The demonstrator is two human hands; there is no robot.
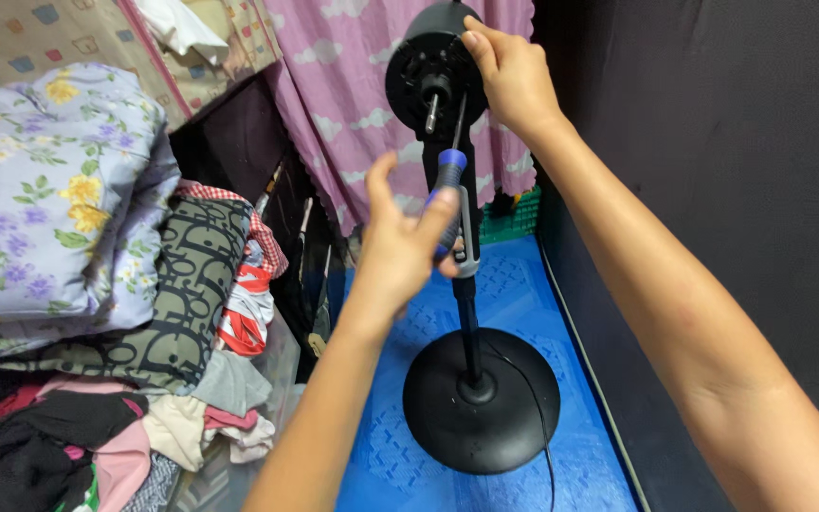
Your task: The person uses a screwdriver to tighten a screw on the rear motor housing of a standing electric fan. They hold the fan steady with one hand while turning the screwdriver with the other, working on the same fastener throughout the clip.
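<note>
The left hand (400,248) grasps a blue-handled screwdriver (451,190), its steel shaft reaching the round black plastic motor housing (431,68), which the right hand (514,76) grips, far above the glossy disc base (481,403).

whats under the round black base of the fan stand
The round black fan-stand base sits on a blue embossed plastic mat, with a thin black cord trailing off it across the mat. The mat directly beneath the base is covered, so nothing there can be seen.
</note>
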